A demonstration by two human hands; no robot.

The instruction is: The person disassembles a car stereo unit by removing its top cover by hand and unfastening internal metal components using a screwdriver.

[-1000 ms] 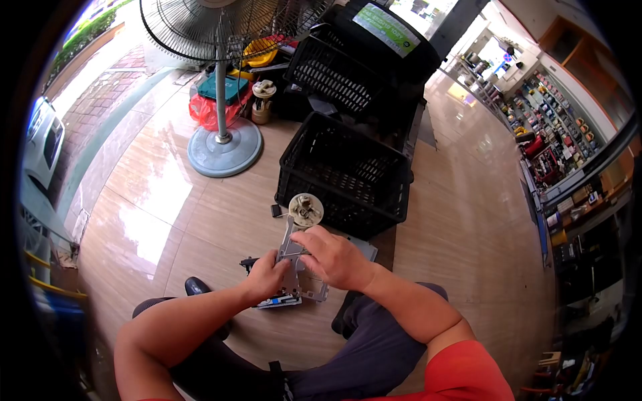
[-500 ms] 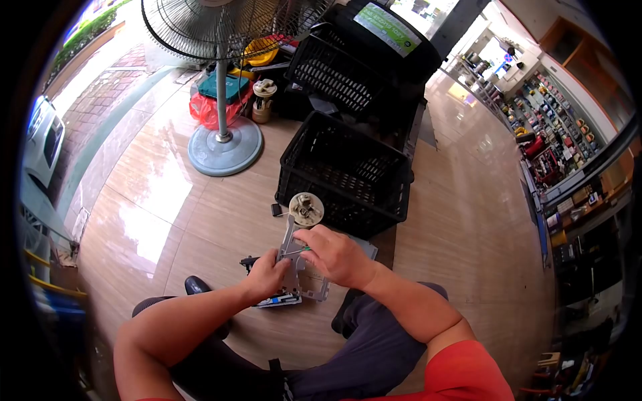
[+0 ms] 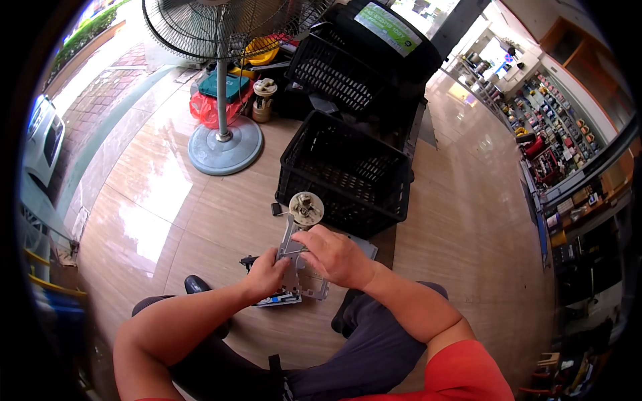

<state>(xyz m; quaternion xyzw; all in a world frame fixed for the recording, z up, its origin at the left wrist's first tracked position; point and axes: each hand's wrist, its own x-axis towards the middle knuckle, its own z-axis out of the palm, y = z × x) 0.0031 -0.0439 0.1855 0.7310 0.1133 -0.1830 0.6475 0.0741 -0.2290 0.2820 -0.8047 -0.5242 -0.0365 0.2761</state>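
My left hand (image 3: 267,273) is closed on the left side of a grey metal bracket (image 3: 314,292), a flat frame with cut-outs. Pinched in the fingers of my right hand (image 3: 340,259) is a thin screwdriver (image 3: 293,252); its handle is mostly hidden by the fingers. The shaft points left across the bracket, its tip close to my left thumb. Whether a screw sits under the tip is too small to tell. Beneath the bracket, a blue-and-white part (image 3: 281,301) lies low down, and a black piece (image 3: 248,262) shows left of my left hand.
Just beyond the bracket is a round cream-coloured part (image 3: 306,208) with a small black connector (image 3: 276,209). Behind it stands a black plastic crate (image 3: 344,170). A pedestal fan (image 3: 225,147) is at the far left, near a red plastic bag (image 3: 210,110). My shoe (image 3: 196,285) rests on the tiled floor.
The fingers of my right hand have shifted slightly around the screwdriver, and less of its green handle shows. My left hand and the bracket stay nearly in place.
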